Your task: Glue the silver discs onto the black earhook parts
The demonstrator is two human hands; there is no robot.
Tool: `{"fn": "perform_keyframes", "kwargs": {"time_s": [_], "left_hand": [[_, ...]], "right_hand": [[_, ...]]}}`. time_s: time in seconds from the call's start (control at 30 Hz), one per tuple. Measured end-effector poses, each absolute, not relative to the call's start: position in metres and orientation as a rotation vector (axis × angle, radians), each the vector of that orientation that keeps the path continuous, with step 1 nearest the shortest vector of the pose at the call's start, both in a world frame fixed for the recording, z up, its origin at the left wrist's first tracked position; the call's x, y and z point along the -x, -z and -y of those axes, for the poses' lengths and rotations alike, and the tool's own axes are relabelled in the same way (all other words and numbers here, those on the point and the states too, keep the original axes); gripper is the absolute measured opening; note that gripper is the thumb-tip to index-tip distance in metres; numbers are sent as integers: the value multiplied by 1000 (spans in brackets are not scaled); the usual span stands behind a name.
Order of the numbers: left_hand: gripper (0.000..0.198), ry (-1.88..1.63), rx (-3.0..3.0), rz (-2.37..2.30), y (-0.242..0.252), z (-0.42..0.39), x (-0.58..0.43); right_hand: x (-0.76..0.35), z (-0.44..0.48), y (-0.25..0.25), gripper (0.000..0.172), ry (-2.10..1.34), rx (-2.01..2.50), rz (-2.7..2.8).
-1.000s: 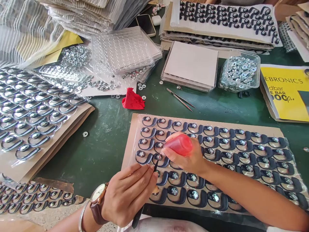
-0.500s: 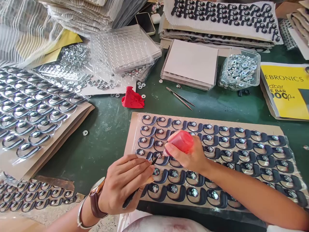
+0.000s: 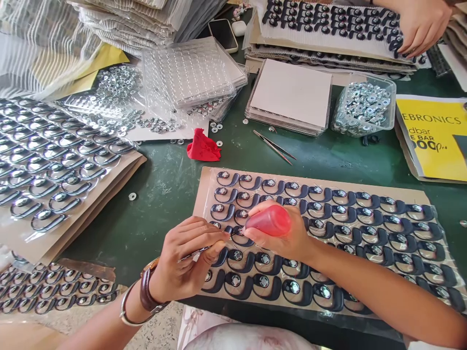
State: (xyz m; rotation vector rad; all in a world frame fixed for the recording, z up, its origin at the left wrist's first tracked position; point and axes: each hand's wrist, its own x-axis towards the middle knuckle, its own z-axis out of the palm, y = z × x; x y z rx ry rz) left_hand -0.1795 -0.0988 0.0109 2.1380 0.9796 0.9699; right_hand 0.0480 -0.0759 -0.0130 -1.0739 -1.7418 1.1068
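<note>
My right hand [image 3: 288,233] is wrapped around a small red squeeze bottle [image 3: 272,220], its nozzle end turned toward my left hand. My left hand [image 3: 193,257] pinches slim dark tweezers [image 3: 195,253], largely covered by the fingers. Its fingertips are close to the bottle's nozzle end; whether they touch I cannot tell. Both hands are above a brown card sheet [image 3: 204,187] under clear film, which bears rows of dark hook-shaped pieces [image 3: 321,292] with shiny round centres. The pieces right under my hands are partly hidden.
A red cloth [image 3: 204,146], open metal tweezers [image 3: 273,147] and a white-topped stack [image 3: 292,92] lie beyond the sheet. Metal washers fill a clear tub [image 3: 365,104]. More filled sheets [image 3: 54,165] are at left. Another person's hand [image 3: 425,29] touches pieces at the back right.
My left hand has turned and lifted slightly, drawing the tweezers' tip back from a piece. The red bottle has tipped a little lower. Another person's hand has come in at the top right.
</note>
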Motion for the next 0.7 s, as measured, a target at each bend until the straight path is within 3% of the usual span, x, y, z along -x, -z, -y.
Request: {"fn": "perform_keyframes", "kwargs": {"time_s": [0.2, 0.5, 0.7], "left_hand": [[22, -1008, -2250, -954, -14, 108, 178], [22, -761, -2768, -793, -23, 154, 190], [23, -808, -2815, -797, -13, 164, 188]], "right_hand": [[-53, 72, -13, 23, -1434, 1152, 1641], [-44, 107, 1, 19, -1455, 1122, 1449], [-41, 109, 11, 18, -1396, 1106, 1565]]}}
